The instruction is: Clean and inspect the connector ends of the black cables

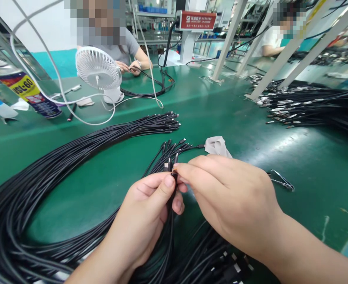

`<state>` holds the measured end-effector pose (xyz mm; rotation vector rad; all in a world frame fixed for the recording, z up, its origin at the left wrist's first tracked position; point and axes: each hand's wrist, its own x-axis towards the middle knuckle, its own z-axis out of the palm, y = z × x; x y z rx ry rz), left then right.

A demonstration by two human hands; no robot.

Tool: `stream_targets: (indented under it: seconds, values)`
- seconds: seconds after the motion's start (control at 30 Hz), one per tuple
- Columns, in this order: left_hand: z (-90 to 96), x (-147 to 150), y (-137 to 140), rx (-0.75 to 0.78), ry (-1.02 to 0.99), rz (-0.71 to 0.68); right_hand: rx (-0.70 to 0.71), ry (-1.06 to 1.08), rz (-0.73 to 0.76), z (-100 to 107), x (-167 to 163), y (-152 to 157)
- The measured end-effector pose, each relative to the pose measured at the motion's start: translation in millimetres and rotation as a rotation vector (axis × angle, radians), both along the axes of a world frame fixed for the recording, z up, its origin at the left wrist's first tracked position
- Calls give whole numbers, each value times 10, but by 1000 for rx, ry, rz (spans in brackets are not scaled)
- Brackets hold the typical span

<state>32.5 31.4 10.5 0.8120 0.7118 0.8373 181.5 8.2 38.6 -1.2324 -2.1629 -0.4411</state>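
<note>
My left hand [153, 201] is closed around a few black cables [170, 221], with the thumb pressed just below their ends. Small plugs [166, 165] with metal tips stick up above that thumb. From the right, my right hand [230, 193] pinches with thumb and forefinger right at the cable ends. Whatever lies between those fingertips is too small and covered to make out. Behind my hands, more cable ends [174, 146] lie fanned on the green table. A large looped bundle of black cables [58, 154] curves round on the left.
A white crumpled scrap [217, 146] and metal tweezers [282, 180] lie beyond my right hand. A white fan [98, 71] and a spray can [28, 88] stand at back left. Cables [310, 102] are piled at right. Co-workers sit across the table and at far right.
</note>
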Motion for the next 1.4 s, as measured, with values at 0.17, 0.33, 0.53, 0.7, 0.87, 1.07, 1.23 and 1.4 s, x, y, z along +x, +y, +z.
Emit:
stream_targets:
  seconds: [0.17, 0.33, 0.53, 0.7, 0.87, 1.07, 1.23, 1.4]
  values:
    - [-19, -3, 0, -3, 15, -6, -4, -11, 11, -10, 15, -1]
    - [-20, -13, 17, 3, 28, -4, 0, -22, -1, -10, 27, -8]
    - [-2, 2, 32, 4, 41, -20, -3, -32, -16, -2, 30, -20]
    - [-10, -8, 28, -3, 54, -23, -3, -36, -13, 1, 36, -18]
    - [12, -13, 16, -8, 52, -19, -4, -39, -15, 5, 49, -22]
    - [3, -12, 21, -20, 46, -15, -27, -51, -12, 20, 61, -26]
    - [-2, -18, 9, -23, 35, -10, -31, -55, -4, 34, 69, -23]
    - [-8, -16, 19, -20, 17, -11, -20, -58, -3, 29, 67, -34]
